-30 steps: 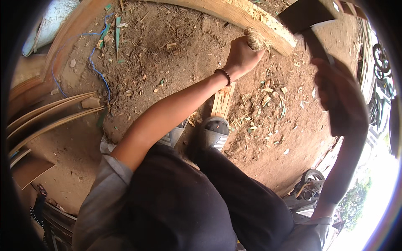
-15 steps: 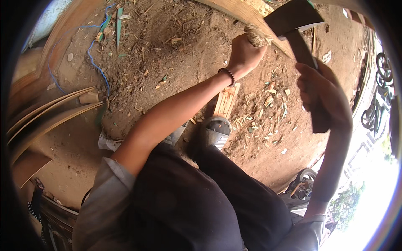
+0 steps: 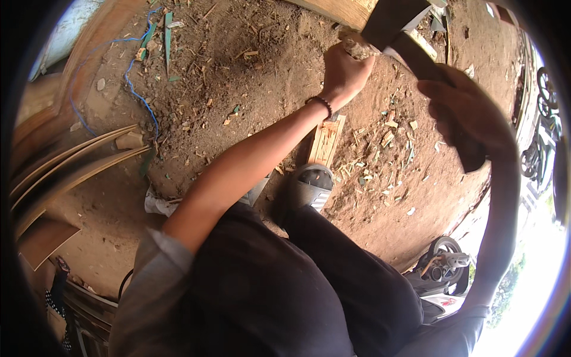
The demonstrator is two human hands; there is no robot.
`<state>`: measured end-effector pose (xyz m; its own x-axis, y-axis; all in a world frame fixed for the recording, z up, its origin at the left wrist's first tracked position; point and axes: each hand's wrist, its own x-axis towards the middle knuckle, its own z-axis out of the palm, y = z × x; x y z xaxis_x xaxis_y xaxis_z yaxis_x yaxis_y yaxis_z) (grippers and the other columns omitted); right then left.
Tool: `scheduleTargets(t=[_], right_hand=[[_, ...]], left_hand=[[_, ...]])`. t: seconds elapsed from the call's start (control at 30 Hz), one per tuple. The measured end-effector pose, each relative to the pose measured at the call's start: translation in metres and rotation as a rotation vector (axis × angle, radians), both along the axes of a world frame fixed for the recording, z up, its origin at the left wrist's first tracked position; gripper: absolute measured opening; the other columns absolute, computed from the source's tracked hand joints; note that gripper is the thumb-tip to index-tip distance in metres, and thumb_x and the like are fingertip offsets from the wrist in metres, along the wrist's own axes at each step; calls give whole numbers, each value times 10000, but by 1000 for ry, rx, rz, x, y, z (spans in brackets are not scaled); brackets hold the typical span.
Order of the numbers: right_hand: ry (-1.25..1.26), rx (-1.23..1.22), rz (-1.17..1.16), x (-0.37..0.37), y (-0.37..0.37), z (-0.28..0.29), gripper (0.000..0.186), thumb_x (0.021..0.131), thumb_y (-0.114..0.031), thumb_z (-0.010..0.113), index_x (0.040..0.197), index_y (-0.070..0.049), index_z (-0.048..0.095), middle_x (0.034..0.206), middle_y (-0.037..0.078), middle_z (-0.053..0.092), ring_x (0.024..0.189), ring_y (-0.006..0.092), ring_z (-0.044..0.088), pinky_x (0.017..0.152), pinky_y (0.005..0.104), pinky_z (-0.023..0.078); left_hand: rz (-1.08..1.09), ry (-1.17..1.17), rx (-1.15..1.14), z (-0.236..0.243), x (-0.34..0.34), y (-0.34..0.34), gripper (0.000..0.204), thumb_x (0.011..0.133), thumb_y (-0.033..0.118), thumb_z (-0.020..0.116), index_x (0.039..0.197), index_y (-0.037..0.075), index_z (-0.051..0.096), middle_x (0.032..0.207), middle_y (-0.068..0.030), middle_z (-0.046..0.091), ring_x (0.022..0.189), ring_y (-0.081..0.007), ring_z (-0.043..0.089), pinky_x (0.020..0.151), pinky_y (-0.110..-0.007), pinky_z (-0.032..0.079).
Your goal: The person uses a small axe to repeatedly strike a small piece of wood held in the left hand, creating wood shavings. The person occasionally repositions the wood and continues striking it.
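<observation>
Dark trousers [image 3: 380,268], worn, nearest the camera. Right hand [image 3: 467,113], raised, fingers wrapped about the handle of a hatchet with a broad dark head [image 3: 394,22]. Left hand [image 3: 350,72], arm extended, closed in a fist around a piece of wood [image 3: 358,47]; its pale, frayed end projects beyond the fist, just beside the hatchet head, contact between the two not determinable. Bracelet of dark beads [image 3: 320,106], on the left wrist. Grey sandal [image 3: 310,193], striped, on the right foot. Flat length of wood [image 3: 326,141], light-faced, lying between that sandal and the left wrist; whether it joins the held piece cannot be told. Wood chips [image 3: 386,140], pale, scattered over brown earth at right of the flat length. Curved wooden boards [image 3: 77,169], stacked at left. Blue cord [image 3: 141,101], loose on the ground beyond them, near a narrow green strip [image 3: 168,44]. Timber beam [image 3: 342,11], at the upper edge, past the left fist. Motorcycle [image 3: 443,265], partly visible, in the background at right.
</observation>
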<state>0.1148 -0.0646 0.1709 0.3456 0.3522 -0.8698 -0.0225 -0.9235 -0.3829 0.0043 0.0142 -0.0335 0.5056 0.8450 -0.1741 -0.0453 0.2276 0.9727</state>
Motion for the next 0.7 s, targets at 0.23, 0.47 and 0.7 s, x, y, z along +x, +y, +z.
scheduleTargets(t=[0.23, 0.47, 0.7], right_hand=[[-389, 243, -63, 2, 37, 54, 321, 964, -287, 555, 1202, -71, 548, 746, -48, 495, 519, 4, 431, 432, 163, 354], [-548, 115, 459, -32, 41, -8, 238, 936, -250, 578, 1041, -40, 538, 756, 20, 565, 594, 115, 549, 541, 280, 470], [-185, 110, -63, -12, 2, 31, 284, 947, -223, 591, 1188, -78, 555, 697, -32, 519, 459, 18, 435, 388, 170, 356]], left_hand=[[-194, 197, 36, -5, -1, 2, 296, 821, 82, 594, 537, 104, 513, 441, 3, 503, 346, -68, 417, 331, -238, 337], [-262, 177, 39, -14, 2, 2, 290, 807, 57, 587, 524, 84, 533, 427, -13, 501, 342, -78, 431, 333, -259, 346], [-271, 210, -42, -16, 3, 3, 326, 778, 108, 591, 474, 101, 474, 413, -11, 476, 347, -78, 414, 326, -280, 299]])
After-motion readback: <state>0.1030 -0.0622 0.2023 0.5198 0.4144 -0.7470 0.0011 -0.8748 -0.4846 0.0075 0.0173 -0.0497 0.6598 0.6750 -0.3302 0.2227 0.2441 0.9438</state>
